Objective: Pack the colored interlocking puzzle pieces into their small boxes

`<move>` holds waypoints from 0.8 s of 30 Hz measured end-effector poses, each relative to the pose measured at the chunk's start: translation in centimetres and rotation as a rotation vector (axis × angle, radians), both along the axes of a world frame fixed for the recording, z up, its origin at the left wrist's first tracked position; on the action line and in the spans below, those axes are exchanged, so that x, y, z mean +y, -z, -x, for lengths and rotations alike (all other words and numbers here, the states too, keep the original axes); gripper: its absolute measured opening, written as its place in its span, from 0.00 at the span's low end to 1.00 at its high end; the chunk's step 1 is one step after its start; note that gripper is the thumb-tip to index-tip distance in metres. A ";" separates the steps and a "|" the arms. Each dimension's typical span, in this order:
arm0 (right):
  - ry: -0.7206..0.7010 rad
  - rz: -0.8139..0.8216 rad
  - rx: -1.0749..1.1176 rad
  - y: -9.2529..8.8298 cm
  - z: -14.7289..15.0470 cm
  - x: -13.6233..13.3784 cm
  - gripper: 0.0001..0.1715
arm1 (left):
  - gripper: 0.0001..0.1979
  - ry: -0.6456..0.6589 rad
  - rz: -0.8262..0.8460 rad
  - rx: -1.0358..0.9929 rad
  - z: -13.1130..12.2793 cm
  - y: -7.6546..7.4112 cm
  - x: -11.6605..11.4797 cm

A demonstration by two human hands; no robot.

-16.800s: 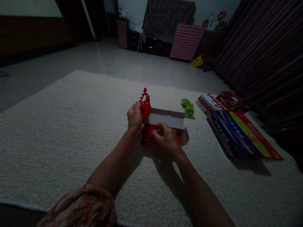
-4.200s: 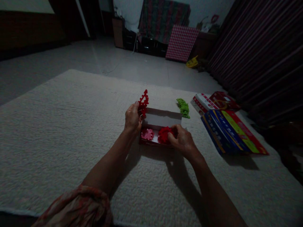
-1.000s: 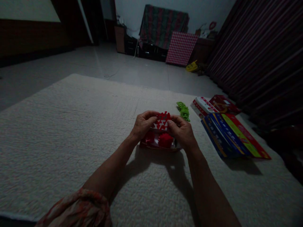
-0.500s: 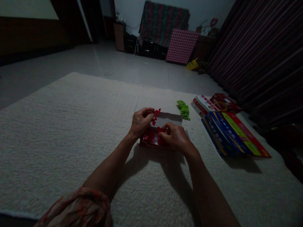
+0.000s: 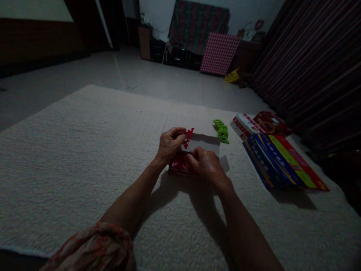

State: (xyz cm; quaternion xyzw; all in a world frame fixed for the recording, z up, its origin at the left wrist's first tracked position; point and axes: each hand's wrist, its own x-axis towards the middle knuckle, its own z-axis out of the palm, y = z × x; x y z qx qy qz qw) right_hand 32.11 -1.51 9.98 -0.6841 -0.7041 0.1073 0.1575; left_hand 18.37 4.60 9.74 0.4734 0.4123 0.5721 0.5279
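My left hand [image 5: 169, 145] pinches a small flat red piece with a notched edge [image 5: 188, 138] between thumb and fingers, above the left part of an open box. The box [image 5: 204, 142] has a raised lid with a pale inside. A shiny red wrapper [image 5: 180, 164] shows in its lower part. My right hand [image 5: 207, 162] is over the right part of the box, fingers curled together and pointing down into it. What those fingertips hold, if anything, is hidden.
A heap of light green pieces [image 5: 221, 131] lies just beyond the box, on the cream mat [image 5: 84, 150]. To the right are a white and red box [image 5: 246, 126], a dark red box [image 5: 272, 122] and a flat, colourful printed cardboard [image 5: 282, 160].
My right hand has dipped slightly lower into the box, and the red bit at its fingertips is out of sight. A pale side flap now shows right of the box. The view shifted a little.
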 end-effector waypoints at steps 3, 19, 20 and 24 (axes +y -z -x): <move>0.013 -0.026 0.031 -0.2 -0.8 -0.1 0.14 | 0.07 0.017 0.004 0.019 0.0 0.3 0.0; -0.036 0.054 0.059 -0.2 -1.9 -0.5 0.14 | 0.12 0.062 -0.189 0.398 0.7 1.7 0.5; -0.020 0.099 0.027 -0.3 -1.6 -0.6 0.14 | 0.12 0.054 -0.185 0.399 0.8 1.8 0.5; -0.003 0.163 -0.023 -0.4 -1.0 -0.4 0.14 | 0.14 0.064 -0.201 0.421 0.7 1.9 0.6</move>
